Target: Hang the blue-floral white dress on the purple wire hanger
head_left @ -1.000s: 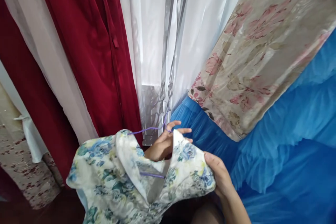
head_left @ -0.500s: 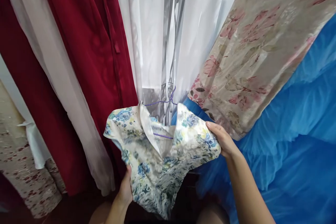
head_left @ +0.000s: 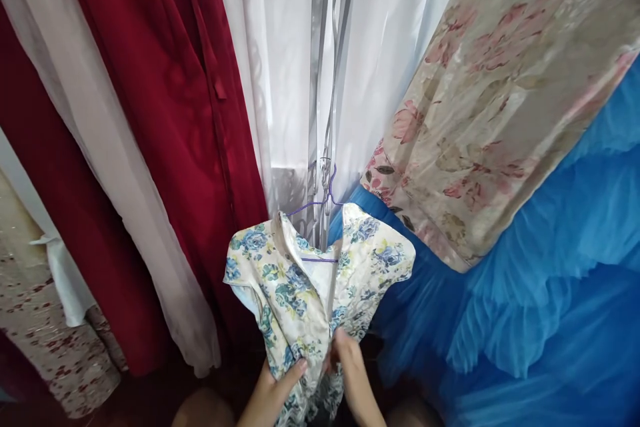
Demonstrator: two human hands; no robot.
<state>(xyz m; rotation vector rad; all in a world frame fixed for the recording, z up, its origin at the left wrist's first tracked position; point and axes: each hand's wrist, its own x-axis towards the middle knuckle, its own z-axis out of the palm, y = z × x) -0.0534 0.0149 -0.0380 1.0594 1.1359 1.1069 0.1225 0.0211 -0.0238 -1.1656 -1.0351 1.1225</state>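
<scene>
While the flowered dress (head_left: 313, 277) is hanging from a thin purple hanger (head_left: 327, 190) at the middle of the scene, just in front of the metal grille (head_left: 325, 80), both hands are working at its near, lower part. The left hand (head_left: 273, 397) is pinching a fold of the cloth, its thumb lying over the printed face and its fingers tucked out of sight behind. The right hand (head_left: 353, 377) is closing its fingers on the edge of the front opening just to the right, so the two hands are almost touching.

The dress is looking light, thin and limp. It is drooping off the hanger's shoulders and puckering wherever it is gripped, and a slight sheen is suggesting that it slides easily on the wire. It is probably calling for a gentle hold at the seamed edges of the opening or at the shoulders, where the cloth is doubled. A hard downward tug on the single layer could be tipping it off the narrow hanger.

To the left a dark red dress (head_left: 165, 113) and a pale sheer panel (head_left: 100, 147) are hanging. To the right a beige rose-print fabric (head_left: 500, 100) is draping over blue tulle (head_left: 550, 280), which is lying just beside the dress's right sleeve.
</scene>
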